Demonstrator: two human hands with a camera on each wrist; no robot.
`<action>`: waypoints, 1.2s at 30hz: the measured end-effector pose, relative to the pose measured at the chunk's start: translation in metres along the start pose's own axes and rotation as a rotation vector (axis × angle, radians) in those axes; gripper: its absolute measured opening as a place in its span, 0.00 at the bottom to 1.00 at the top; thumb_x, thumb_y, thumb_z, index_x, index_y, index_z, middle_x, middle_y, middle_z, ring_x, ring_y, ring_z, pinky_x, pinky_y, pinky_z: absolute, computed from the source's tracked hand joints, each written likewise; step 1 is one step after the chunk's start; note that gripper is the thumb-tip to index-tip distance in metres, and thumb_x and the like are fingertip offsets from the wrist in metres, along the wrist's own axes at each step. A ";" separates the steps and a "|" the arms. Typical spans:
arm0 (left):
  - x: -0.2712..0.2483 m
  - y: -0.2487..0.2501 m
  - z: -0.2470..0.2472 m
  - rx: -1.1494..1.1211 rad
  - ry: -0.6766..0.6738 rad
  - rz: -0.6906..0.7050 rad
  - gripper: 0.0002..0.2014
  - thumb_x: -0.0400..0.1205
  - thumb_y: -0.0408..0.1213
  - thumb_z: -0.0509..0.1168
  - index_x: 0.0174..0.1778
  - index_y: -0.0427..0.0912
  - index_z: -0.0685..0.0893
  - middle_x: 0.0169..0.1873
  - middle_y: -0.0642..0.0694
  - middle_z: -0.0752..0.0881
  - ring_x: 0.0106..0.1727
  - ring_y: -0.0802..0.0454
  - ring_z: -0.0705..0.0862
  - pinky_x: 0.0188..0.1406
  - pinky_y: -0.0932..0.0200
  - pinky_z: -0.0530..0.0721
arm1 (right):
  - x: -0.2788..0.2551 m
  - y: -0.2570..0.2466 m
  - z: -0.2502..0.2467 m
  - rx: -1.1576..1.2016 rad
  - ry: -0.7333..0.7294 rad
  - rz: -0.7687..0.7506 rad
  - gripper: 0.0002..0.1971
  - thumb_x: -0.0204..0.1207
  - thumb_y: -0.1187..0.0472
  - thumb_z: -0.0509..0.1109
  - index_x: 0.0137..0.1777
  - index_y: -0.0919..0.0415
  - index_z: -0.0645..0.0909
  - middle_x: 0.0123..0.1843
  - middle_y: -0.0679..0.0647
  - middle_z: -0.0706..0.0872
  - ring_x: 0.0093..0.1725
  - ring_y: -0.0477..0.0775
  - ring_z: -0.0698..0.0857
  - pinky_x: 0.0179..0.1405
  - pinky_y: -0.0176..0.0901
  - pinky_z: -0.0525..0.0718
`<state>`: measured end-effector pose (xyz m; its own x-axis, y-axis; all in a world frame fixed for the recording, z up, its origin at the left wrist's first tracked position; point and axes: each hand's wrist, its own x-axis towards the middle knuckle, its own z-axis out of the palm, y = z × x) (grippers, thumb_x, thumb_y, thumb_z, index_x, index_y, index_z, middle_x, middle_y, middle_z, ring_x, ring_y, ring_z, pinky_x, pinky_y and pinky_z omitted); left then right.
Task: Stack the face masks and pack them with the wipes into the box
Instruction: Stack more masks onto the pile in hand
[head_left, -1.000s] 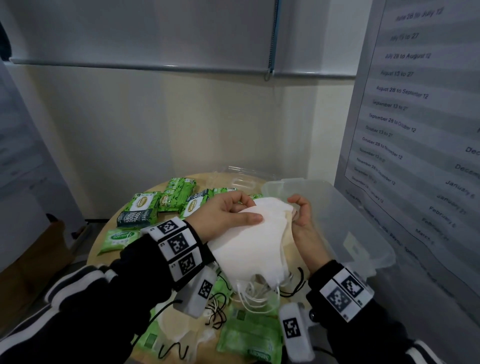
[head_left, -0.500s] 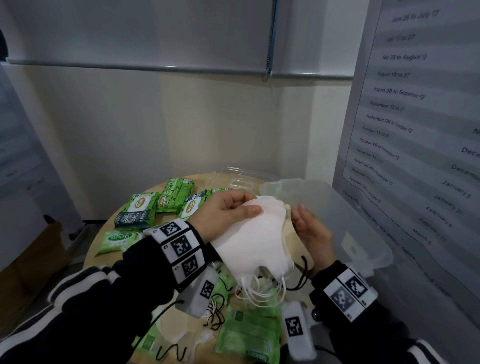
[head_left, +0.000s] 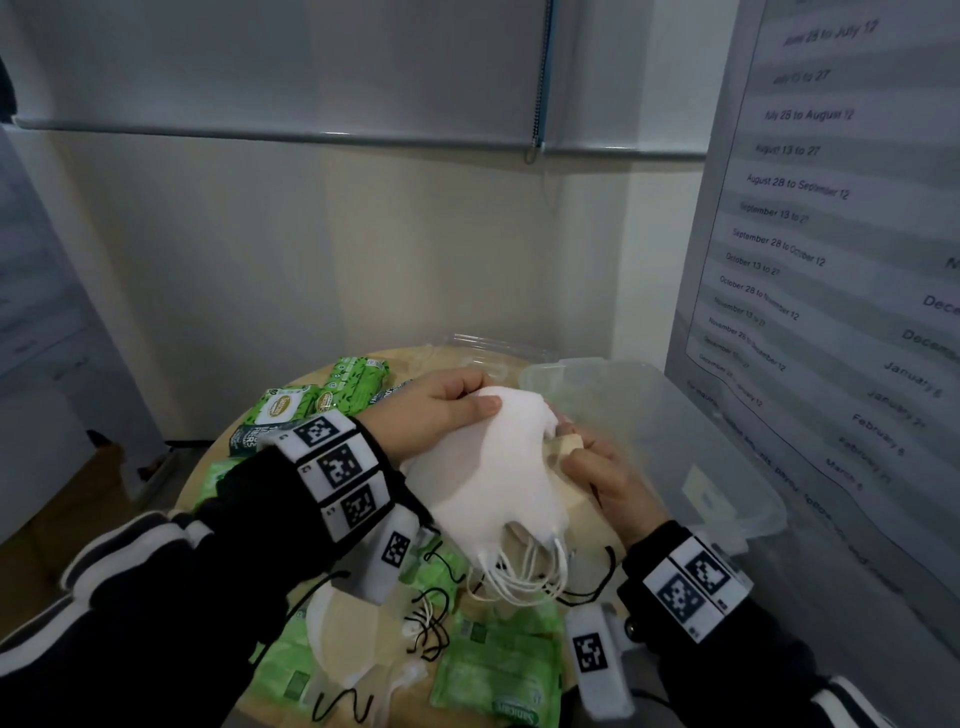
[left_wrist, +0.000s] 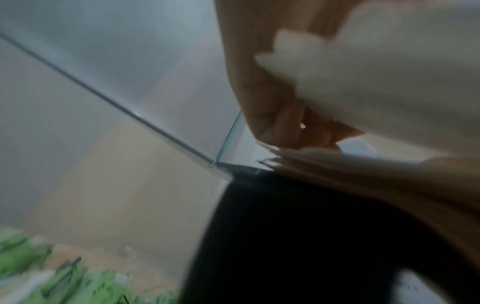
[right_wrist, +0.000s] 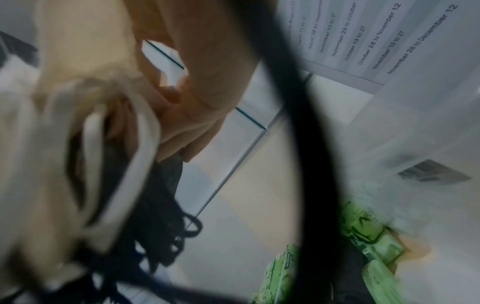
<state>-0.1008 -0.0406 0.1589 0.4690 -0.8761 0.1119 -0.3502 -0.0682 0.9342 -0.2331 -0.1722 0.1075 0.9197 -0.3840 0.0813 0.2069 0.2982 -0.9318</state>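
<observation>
Pinching the mask stack, both hands' fingers curl closed.

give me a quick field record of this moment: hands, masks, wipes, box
left hand: left hand grips the top of the mask stack, thumb on its front
right hand: right hand pinches the stack's right edge
mask stack: held above the table, white mask in front, ear loops hanging below
loose mask: beige mask lies on the table near the person
wipes: green wipes packs lie on the table, none in the box
box: clear plastic box to the right, open
</observation>
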 end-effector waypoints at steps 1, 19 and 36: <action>0.002 -0.001 -0.002 0.163 0.008 0.034 0.09 0.75 0.46 0.62 0.39 0.43 0.78 0.34 0.52 0.80 0.35 0.58 0.78 0.37 0.63 0.76 | 0.000 0.001 0.000 -0.009 -0.029 -0.009 0.08 0.50 0.67 0.66 0.31 0.64 0.81 0.36 0.47 0.84 0.30 0.46 0.79 0.28 0.35 0.75; 0.002 -0.026 0.008 0.398 0.135 0.179 0.08 0.74 0.52 0.60 0.40 0.52 0.75 0.34 0.57 0.78 0.37 0.61 0.76 0.39 0.64 0.73 | -0.001 0.008 -0.002 0.076 -0.107 0.017 0.14 0.62 0.68 0.61 0.45 0.66 0.85 0.38 0.61 0.84 0.37 0.55 0.83 0.33 0.40 0.82; 0.002 -0.030 0.010 0.200 0.146 -0.118 0.13 0.73 0.54 0.71 0.40 0.47 0.83 0.34 0.53 0.88 0.34 0.54 0.86 0.34 0.62 0.82 | 0.004 0.011 -0.004 -0.129 -0.007 -0.021 0.09 0.66 0.61 0.63 0.43 0.60 0.82 0.35 0.50 0.87 0.35 0.48 0.84 0.33 0.40 0.82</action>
<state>-0.0972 -0.0454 0.1279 0.6232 -0.7792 0.0674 -0.4325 -0.2715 0.8598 -0.2286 -0.1735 0.0958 0.9182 -0.3825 0.1034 0.1819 0.1750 -0.9676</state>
